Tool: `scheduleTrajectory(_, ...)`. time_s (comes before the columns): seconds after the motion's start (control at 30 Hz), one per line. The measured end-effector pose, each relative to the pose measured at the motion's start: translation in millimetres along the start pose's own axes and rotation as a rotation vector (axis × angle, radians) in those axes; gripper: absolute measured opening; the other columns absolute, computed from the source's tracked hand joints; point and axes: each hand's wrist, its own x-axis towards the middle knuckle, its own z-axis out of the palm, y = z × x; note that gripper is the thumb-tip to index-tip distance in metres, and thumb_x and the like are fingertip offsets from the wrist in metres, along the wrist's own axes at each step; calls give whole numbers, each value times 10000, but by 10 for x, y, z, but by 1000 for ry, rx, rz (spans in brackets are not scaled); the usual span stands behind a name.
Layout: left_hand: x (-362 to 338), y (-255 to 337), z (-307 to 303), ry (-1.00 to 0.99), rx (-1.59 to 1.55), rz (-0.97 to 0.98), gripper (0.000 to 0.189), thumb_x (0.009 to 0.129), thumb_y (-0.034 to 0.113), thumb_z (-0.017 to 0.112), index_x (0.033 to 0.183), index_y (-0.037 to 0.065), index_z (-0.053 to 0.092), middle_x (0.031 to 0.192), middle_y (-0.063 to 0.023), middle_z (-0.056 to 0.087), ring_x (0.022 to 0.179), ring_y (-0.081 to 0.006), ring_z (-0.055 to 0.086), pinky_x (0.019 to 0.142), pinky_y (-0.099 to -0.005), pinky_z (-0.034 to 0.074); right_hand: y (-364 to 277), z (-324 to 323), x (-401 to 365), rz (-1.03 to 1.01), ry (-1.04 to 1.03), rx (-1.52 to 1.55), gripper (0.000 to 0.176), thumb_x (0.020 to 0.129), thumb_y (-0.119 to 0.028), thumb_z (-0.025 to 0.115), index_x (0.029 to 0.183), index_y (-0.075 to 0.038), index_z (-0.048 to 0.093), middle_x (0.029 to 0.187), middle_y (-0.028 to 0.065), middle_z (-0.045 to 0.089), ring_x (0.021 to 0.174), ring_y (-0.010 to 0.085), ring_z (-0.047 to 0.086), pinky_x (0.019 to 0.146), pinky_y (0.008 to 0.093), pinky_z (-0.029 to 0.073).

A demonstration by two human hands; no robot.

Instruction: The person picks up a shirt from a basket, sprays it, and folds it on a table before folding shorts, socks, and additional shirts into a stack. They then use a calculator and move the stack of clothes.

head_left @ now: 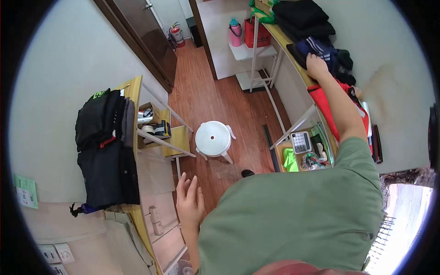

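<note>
My right hand (317, 66) reaches out over the long table on the right. Its fingers are curled at the edge of a navy garment with white stripes (316, 47), which lies among other dark clothes. The fingertips are partly hidden in the cloth. A folded black pile of clothes (305, 18) lies just beyond it, and a red garment (327, 103) is spread under my forearm. Low on my other side, my left hand (190, 201) hangs in the air with its fingers apart and nothing in it.
A white stool (213, 139) stands on the wooden floor ahead. Folded black clothes (107, 146) lie on the left table. The right lower shelf holds a calculator (301, 142). A pink bottle (235, 34) and red bag (259, 34) stand on a white shelf near the brown door (146, 36).
</note>
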Motion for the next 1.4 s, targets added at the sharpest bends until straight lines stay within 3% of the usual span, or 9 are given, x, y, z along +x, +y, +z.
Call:
scheduleTrajectory(0.13,262,-70,290,-59,-116,-153,295,923,52,614,1214,16,646,1375,-145,510,1155,-259,594,936,-340,502,110,-365,79,-18,-91,177,295,796,-162,625,1050,-12,627,1097,228,655,1017,388,654,895,462,527)
scheduleTrajectory(0.3,974,179,658,-176,-363,54,333,928,140,640,1242,28,637,1355,-175,537,1175,-287,589,967,-356,480,65,-1512,100,-33,289,572,421,734,-224,637,1084,10,631,1007,241,669,995,380,649,839,461,517)
scheduleTrajectory(0.43,1496,516,1040,-164,-1032,108,597,975,211,597,1506,100,347,1531,-99,343,1374,-267,385,1092,-392,377,-1048,-2597,-597,-501,91,874,480,715,-228,658,1126,18,625,958,244,660,954,381,649,823,418,516)
scheduleTrajectory(0.53,1368,934,600,26,-1723,1,777,924,583,573,1456,52,375,1465,-111,406,1322,-255,442,1065,-383,418,-2006,-2731,-1235,-1057,66,1142,502,743,-229,736,1147,41,613,962,243,655,922,369,656,819,400,515)
scheduleTrajectory(0.6,1128,621,473,238,-1473,-155,714,952,555,552,1429,52,381,1222,-69,569,1092,-161,583,919,-299,506,-2667,-2764,-1558,-1156,-248,1485,542,800,-258,774,1191,70,590,1005,233,663,913,352,659,821,387,517)
scheduleTrajectory(0.77,235,242,-129,638,-1558,-258,574,964,437,574,1381,69,433,1209,-113,592,1061,-202,636,900,-363,559,-3709,-2967,-2137,-1239,-678,1686,549,870,-183,756,1308,73,547,974,52,671,867,84,601,793,242,497)
scheduleTrajectory(0.9,-553,188,-740,877,-1365,-306,635,895,211,678,1415,77,340,1235,-97,534,1107,-195,576,939,-360,511,-4301,-3448,-2648,-1375,-980,1692,420,921,-144,677,1283,53,594,894,-20,650,716,37,519,630,192,420)
scheduleTrajectory(1.13,-1798,-121,-1634,1057,-1103,-372,662,805,63,687,1373,65,346,1175,-119,555,1062,-230,600,898,-385,527,-5206,-4087,-3876,-1502,-1263,1694,393,918,-126,681,1268,40,615,894,1,655,681,44,508,601,199,412)
scheduleTrajectory(1.4,-2764,-1014,-2672,1160,-1271,-525,544,734,-28,571,1267,35,486,1089,-130,603,954,-283,637,829,-414,570,-6295,-4496,-3481,-1156,-1983,2289,494,858,-92,454,1320,75,513,1218,210,637,1076,298,650,981,392,517)
